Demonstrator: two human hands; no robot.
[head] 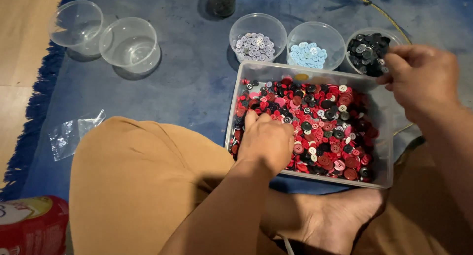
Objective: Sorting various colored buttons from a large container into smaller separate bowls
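Note:
A clear rectangular tub (382, 178) lies on the blue rug, full of mixed red, black, pink and white buttons (325, 122). My left hand (266, 141) rests knuckles-up inside the tub's near left corner, fingers curled into the buttons. My right hand (423, 80) hovers over the tub's far right corner beside the round cup of black buttons (367, 50), fingertips pinched together; whatever they pinch is too small to see. Two more round cups hold grey buttons (253, 45) and light blue buttons (309, 54).
Two empty clear cups (76, 26) (130, 43) stand at the far left of the blue rug (192, 82). A dark jar (221, 1) is at the back. A small plastic bag (74, 132) lies left. A red container (34, 225) sits at bottom left. My knee and bare foot (335, 215) are in front.

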